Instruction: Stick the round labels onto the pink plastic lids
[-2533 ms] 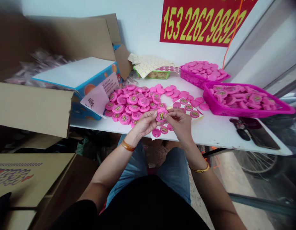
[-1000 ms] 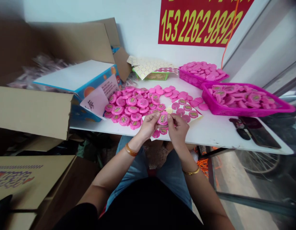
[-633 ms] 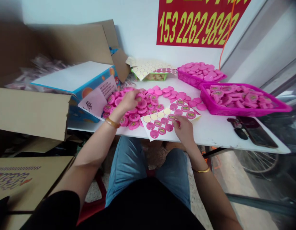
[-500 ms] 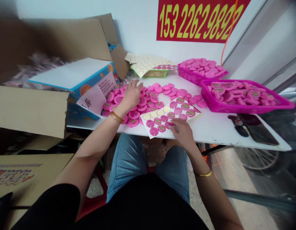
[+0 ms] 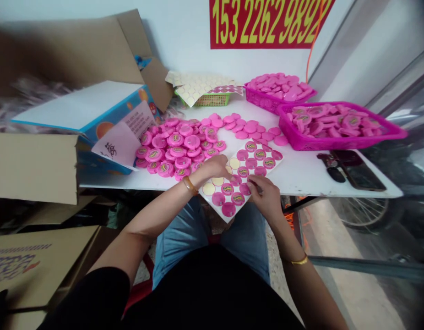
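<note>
A white sheet of round stickers (image 5: 250, 154) lies tilted at the front of the table, its near corner jutting past the edge. Most stickers are pink, some with yellow-green print; cream circles show bare backing on its left side. My left hand (image 5: 214, 167) is closed at the sheet's left part, fingers bent down on it and tips partly hidden. My right hand (image 5: 267, 195) pinches the sheet along its right edge, thumb and fingers together. Beyond my left hand spreads a heap of round pink plastic cases (image 5: 176, 140), many with printed stickers on top.
Plain pink pieces (image 5: 255, 128) trail across the table (image 5: 301, 178). Two magenta baskets (image 5: 339, 143) of pink pieces stand right, with a phone (image 5: 361, 172) in front. A green basket (image 5: 212, 99) bearing sticker sheets is behind; a blue box (image 5: 109, 123) and cardboard carton (image 5: 33, 160) stand left.
My left hand has come from the heap of pink cases back to the sticker sheet. The sheet has turned and shifted toward me, its near corner now over the table edge.
</note>
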Available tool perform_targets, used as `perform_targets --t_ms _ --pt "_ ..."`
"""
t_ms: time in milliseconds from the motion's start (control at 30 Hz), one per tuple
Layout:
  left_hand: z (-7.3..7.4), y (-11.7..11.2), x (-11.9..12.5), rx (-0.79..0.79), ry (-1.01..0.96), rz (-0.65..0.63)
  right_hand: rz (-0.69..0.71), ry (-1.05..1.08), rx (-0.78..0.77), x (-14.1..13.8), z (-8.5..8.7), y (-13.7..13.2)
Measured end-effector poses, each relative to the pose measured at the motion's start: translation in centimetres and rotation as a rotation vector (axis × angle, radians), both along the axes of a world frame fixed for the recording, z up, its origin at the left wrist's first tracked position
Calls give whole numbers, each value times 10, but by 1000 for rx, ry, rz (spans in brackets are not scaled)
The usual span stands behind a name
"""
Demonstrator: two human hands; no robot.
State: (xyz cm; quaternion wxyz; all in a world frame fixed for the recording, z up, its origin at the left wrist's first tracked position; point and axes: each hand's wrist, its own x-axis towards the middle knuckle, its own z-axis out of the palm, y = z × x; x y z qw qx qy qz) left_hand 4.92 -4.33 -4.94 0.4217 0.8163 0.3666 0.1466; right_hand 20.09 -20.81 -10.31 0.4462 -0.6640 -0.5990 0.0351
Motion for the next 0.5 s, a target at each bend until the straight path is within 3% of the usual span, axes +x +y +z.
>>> perform_targets --t_ms 133,233,333,500 --pt "9 4 18 -114 -140 -29 20 -43 -28 1 5 -6" --pt "10 0 31 -328 -332 -83 8 -75 -46 1 11 -11" --pt "10 -12 34 -491 -369 -183 -39 -9 43 2 23 -7" --pt "16 -34 27 -432 -440 -197 -118 91 245 2 44 11"
